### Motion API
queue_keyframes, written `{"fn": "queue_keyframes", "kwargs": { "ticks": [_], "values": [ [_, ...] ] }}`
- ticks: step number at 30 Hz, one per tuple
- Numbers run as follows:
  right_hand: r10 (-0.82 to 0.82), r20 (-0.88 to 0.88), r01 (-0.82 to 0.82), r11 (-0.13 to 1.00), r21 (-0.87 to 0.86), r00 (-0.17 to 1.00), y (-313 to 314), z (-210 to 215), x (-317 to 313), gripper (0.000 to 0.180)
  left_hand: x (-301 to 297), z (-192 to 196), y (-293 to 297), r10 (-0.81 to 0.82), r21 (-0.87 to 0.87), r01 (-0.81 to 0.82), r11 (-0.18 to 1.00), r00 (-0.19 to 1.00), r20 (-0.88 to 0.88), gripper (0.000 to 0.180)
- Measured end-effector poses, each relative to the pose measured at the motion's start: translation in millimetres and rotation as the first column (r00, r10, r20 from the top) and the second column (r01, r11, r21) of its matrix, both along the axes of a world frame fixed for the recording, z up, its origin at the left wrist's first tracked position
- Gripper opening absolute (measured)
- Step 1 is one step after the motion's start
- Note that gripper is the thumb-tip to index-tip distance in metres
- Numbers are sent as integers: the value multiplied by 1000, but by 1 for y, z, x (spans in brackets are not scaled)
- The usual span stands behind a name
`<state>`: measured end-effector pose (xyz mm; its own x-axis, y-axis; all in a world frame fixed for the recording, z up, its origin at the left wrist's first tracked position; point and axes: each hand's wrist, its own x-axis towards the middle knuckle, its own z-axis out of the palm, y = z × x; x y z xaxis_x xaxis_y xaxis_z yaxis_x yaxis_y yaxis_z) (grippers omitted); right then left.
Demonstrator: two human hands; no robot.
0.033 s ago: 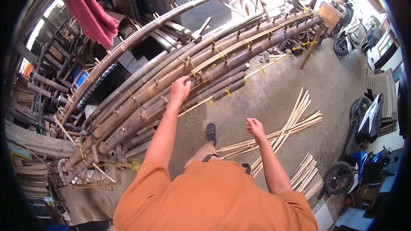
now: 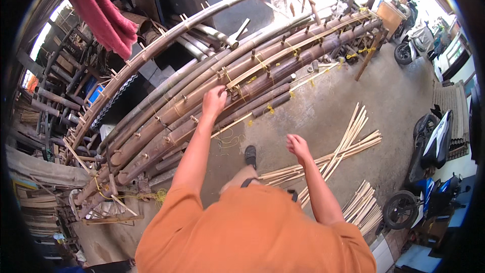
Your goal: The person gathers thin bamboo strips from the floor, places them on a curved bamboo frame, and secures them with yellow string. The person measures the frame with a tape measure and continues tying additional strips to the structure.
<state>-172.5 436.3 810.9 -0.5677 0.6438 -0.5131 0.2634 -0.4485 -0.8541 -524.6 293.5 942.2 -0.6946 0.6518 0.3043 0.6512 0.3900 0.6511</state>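
Observation:
A long stack of dark bamboo poles with pegs and yellow ties runs in a curve from lower left to upper right. My left hand reaches out onto it, its fingers closed at the near end of a pale bamboo strip that lies along the poles. My right hand hangs free in the air, fingers loosely apart and holding nothing, above pale bamboo splits fanned out on the concrete floor. My foot in a dark shoe stands between poles and splits.
A red cloth hangs at upper left. More splits are bundled at lower right beside a blue motorbike. A scooter and a wooden box stand at upper right. Stacked bamboo and timber crowd the left.

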Motion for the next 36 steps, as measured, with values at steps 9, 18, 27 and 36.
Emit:
{"fn": "queue_keyframes", "kwargs": {
  "ticks": [9,18,27,36],
  "values": [
    [71,-162,-140,871,-472,984,16,-6,-223,31,-77,-13,83,-158,-359,295,886,918,364,22],
    [-653,-242,361,646,-673,717,39,118,-235,20,-66,-4,82,-21,-249,190,950,832,555,20],
    [562,-458,-318,802,506,689,1,207,-415,33,-73,-18,79,-299,-357,360,862,930,215,22],
    [652,30,-579,650,492,758,95,117,-444,58,-68,-33,82,-17,-196,132,972,866,500,34]
  ]
}}
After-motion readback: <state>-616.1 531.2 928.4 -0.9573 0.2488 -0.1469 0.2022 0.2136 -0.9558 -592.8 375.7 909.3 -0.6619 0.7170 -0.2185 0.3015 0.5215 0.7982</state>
